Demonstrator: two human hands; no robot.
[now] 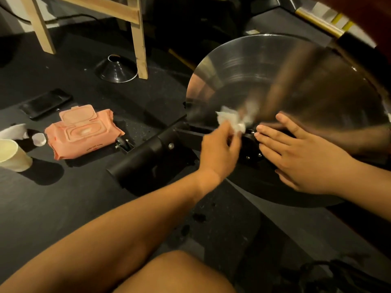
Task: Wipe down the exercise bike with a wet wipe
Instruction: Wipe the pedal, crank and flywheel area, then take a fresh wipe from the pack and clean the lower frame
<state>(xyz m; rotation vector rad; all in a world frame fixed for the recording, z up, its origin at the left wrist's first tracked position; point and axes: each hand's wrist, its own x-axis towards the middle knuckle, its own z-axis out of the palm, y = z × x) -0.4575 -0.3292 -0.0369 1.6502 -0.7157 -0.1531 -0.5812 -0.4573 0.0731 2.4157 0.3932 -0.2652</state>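
Reaching forward past the bare knee (175, 273), pinch the crumpled wet wipe (231, 121) between thumb and fingertips of the left hand (220, 151) and hold it at the lower face of the flywheel (285, 81), just above the black frame near the hub, as shown. Note the right hand (296, 153) laid flat beside it, fingers straight, grasping nothing, fingertips on the disc by the hub bolts. Expect rotation of the disc under sideways wiping pressure on lifting that bracing palm; hold fingertips clear of the gap between disc and frame, a likely pinch point. Avoid dragging the wad across the bolt heads: probable tearing and lint. Refold once dry or soiled, otherwise likely streaking on the mirror finish. Treat exact contact of wipe and metal as unconfirmed, given motion blur. Mind the left forearm passing over the base bar (148, 157) and its small transport wheel (122, 143). Further left on the dark floor, steer clear of the paper cup (11, 155), contents not discernible, to prevent a spill. Close the pink wipe pack (82, 132), lid standing open, to prevent drying out. Shield the phone (45, 103) just behind the pack from drips. Farthest off, leave the metal cone (115, 69) and wooden leg (139, 39) undisturbed.
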